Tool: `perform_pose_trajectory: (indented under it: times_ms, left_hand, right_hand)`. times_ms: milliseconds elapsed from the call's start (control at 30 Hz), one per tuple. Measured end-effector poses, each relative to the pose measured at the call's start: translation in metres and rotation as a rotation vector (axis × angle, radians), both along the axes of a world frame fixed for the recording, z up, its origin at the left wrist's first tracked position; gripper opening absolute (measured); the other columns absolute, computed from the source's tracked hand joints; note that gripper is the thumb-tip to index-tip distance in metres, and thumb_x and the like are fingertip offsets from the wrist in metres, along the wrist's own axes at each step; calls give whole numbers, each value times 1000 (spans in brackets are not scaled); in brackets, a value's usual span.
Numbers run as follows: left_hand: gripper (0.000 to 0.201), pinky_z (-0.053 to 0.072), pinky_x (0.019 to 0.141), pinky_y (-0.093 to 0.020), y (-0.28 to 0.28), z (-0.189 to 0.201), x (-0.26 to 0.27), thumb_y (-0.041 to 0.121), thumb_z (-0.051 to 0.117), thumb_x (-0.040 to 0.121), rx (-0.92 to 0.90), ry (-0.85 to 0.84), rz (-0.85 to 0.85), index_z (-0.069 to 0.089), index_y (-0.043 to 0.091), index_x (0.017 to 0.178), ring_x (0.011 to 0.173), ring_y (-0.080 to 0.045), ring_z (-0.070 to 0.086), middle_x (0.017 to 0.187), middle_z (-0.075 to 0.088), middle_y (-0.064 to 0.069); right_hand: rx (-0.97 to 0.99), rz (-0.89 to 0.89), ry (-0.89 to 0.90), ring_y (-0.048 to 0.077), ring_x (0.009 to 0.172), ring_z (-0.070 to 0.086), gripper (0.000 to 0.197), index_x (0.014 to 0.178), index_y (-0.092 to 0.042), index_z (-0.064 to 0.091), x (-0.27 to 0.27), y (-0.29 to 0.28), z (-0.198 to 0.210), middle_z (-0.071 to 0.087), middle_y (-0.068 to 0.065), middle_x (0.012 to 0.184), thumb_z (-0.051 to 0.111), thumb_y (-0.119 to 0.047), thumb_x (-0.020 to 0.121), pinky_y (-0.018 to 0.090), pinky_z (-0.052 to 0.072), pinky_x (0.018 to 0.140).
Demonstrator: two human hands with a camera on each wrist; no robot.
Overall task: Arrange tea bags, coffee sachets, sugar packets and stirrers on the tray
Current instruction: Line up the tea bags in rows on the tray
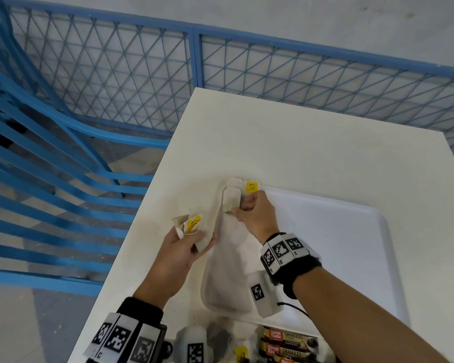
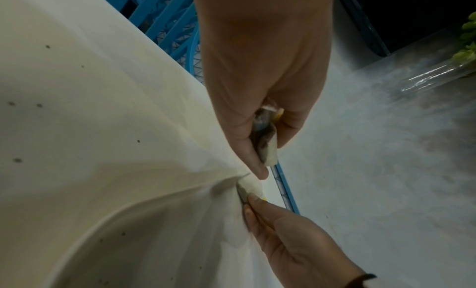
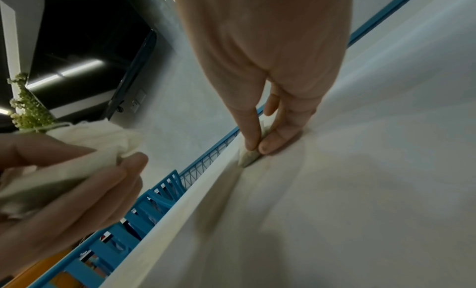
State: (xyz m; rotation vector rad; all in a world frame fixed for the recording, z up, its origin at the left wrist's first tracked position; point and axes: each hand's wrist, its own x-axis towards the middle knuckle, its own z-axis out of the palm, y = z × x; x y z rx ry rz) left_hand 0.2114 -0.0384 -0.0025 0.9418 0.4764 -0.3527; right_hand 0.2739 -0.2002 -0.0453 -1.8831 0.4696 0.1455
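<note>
Here, right hand [image 1: 256,214] (curled) on tea bag [image 1: 231,201]

The head camera looks steeply down from above at a white table [image 1: 312,142] and the white tray [image 1: 351,231] on it, a blue fence beyond. The left wrist camera sits close behind the left hand [image 2: 262,68], facing along its fingers. The right wrist camera does likewise behind the right hand [image 3: 270,58]; all three views share both hands at the tray's far left corner.
</note>
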Motion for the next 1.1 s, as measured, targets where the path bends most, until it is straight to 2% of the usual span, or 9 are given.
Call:
perform_pose_trajectory:
  times_ms: [167, 267, 333, 400, 567, 667, 833, 1033, 1100]
  left_hand:
    - [25, 58, 79, -33, 2, -1, 0, -2, 53, 89, 86, -25, -37, 59, 14, 108, 99, -26, 67, 98, 72, -3]
    - [24, 58, 76, -26, 2, -2, -1, 2, 56, 89, 139, -28, -49, 60, 15, 108, 88, -15, 70, 92, 74, 1]
    - [22, 57, 76, -24, 2, -2, -2, 3, 57, 88, 156, -40, -61, 61, 17, 105, 85, -10, 71, 89, 74, 5]
    - [19, 55, 78, -25, 1, -2, -2, 6, 59, 88, 176, -40, -63, 61, 19, 102, 84, -8, 70, 86, 74, 8]
    - [17, 48, 74, -25, 0, -1, -1, 11, 61, 87, 223, -61, -66, 62, 20, 101, 82, -11, 62, 85, 69, 4]
    - [15, 50, 77, -26, -1, 0, 0, 13, 61, 87, 260, -98, -78, 63, 20, 100, 83, -13, 62, 85, 69, 2]
    - [22, 55, 78, -26, -2, 0, 1, 12, 57, 89, 208, -104, -69, 61, 18, 110, 93, -15, 68, 100, 72, -3]
    - [9, 54, 77, -30, -2, -8, 3, 0, 47, 91, 166, 51, -16, 54, 1, 86, 77, -21, 61, 82, 56, -13]
    - [10, 58, 80, -34, -2, -9, 2, -5, 43, 90, 132, 56, -18, 50, 2, 88, 81, -26, 56, 81, 48, -12]
  right_hand:
    - [-54, 9, -23, 26, 71, 60, 37, 90, -13, 40, 2, 3, -4, 63, 14, 79, 73, -6, 74, 41, 53, 80]
    - [-91, 20, -42, 19, 70, 53, 36, 91, -13, 41, 2, 2, -1, 58, 8, 78, 73, -8, 75, 21, 42, 67]
    - [-109, 50, -51, 14, 69, 49, 31, 92, -13, 44, -2, 2, 7, 54, 1, 75, 72, -12, 78, 16, 34, 56]
    - [-72, 137, -40, 6, 65, 49, 19, 90, -14, 52, -8, 5, 18, 54, -7, 72, 69, -20, 83, 11, 38, 58]
    - [235, 453, 92, 8, 64, 53, 21, 98, -16, 63, -29, 9, 41, 62, -3, 83, 48, -30, 95, 16, 40, 55]
    - [332, 514, 111, 9, 70, 55, 22, 109, -7, 62, -37, 6, 41, 62, 5, 92, 54, -20, 93, 18, 46, 57]
    - [440, 429, 119, 8, 65, 58, 20, 105, 4, 60, -40, -1, 38, 60, 13, 87, 61, -4, 87, 17, 52, 63]
    - [390, 215, 92, 13, 68, 59, 13, 95, -8, 58, -42, -20, 29, 62, 8, 83, 64, -4, 85, 18, 52, 61]
    - [381, 97, 68, 15, 67, 59, 12, 90, -8, 57, -40, -28, 23, 62, 8, 79, 64, -1, 84, 18, 52, 61]
